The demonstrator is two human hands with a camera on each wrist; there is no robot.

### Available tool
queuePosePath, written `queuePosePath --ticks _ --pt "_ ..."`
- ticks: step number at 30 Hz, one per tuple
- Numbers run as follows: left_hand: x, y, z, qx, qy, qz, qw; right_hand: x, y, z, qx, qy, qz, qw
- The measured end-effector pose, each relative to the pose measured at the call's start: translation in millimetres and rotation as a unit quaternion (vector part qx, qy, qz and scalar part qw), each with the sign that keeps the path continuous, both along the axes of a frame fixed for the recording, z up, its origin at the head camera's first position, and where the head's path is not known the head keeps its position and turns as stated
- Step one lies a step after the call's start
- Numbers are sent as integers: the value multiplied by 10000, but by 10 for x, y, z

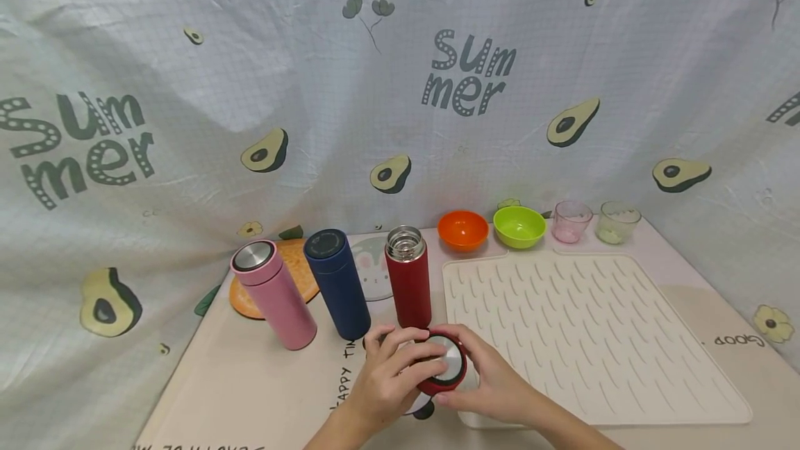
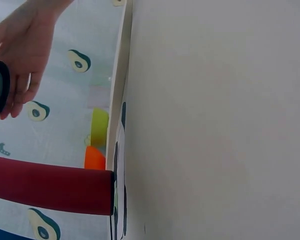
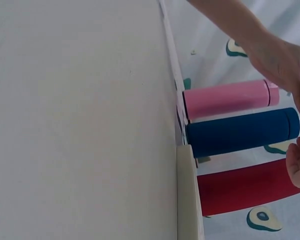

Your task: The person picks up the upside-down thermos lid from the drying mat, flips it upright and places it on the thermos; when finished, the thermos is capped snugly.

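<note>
Both hands, left hand (image 1: 387,373) and right hand (image 1: 494,380), grasp the round red lid with steel top (image 1: 445,364) near the table's front edge, before the open red steel bottle (image 1: 409,287). Only the head view shows the white ribbed drying mat (image 1: 594,339) and the avocado-print cloth (image 1: 187,54).

table (image 1: 250,380) | on it: white ridged mat (image 1: 587,332), orange coaster (image 1: 300,276), three flasks, two bowls, two cups

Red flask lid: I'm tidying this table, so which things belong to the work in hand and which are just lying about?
In hand:
red lid, held by left hand and right hand
open red flask

Lying about:
pink flask
blue flask
orange bowl
green bowl
two cups
drying mat
</note>
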State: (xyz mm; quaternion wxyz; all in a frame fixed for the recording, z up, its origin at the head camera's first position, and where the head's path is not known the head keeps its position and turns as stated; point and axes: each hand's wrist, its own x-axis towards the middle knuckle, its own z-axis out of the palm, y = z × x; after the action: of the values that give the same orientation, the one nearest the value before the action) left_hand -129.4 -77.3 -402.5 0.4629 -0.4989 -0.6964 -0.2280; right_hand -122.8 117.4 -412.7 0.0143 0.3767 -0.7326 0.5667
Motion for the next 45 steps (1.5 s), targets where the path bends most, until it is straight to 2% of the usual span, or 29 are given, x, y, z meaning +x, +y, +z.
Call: queuePosePath --ticks 2,4,7,10,13,18,20,22,24,27,29,34,36,41,45 --pt "2 -3 -1 -26 -50 99 9999 -17 -3 -1 -90 146 47 9998" --pt "-10 -14 0 -7 -246 299 9992 -48 -4 3 -132 263 -15 9996" --pt "-69 -58 3 153 -773 806 9936 -119 -6 39 -163 236 -258 9993" --pt "-167 -100 8 434 -1474 1214 9806 -216 -5 126 -248 49 -558 9981" --pt "-274 -87 14 774 -2186 1345 9634 -335 -12 267 -346 27 -853 9958" --pt "-509 32 15 1462 -3182 1196 9290 -508 -80 643 -401 363 -1186 9915" --pt "-625 81 5 1690 -3408 1122 9180 -574 -120 781 -410 440 -1287 9899" --pt "-739 126 -7 1858 -3551 1023 9104 -655 -163 862 -441 446 -1355 9888" --pt "-841 160 -21 1970 -3613 968 9062 -768 -209 873 -532 397 -1334 9888" --pt "-958 193 -37 2089 -3708 906 9004 -964 -281 799 -665 272 -1252 9895" --pt "-1011 203 -41 2173 -3860 892 8921 -1087 -331 739 -730 184 -1215 9897" --pt "-1053 201 -39 2399 -4377 646 8641 -1235 -433 694 -831 84 -1115 9903" --pt "-1053 194 -45 2486 -4497 548 8561 -1258 -457 689 -839 58 -1035 9911" --pt "-1037 185 -79 2564 -4610 349 8489 -1271 -480 670 -919 -297 -683 9930" --pt "-878 215 86 2499 -4710 309 8454 -1268 -485 681 -1053 -554 -479 9917"
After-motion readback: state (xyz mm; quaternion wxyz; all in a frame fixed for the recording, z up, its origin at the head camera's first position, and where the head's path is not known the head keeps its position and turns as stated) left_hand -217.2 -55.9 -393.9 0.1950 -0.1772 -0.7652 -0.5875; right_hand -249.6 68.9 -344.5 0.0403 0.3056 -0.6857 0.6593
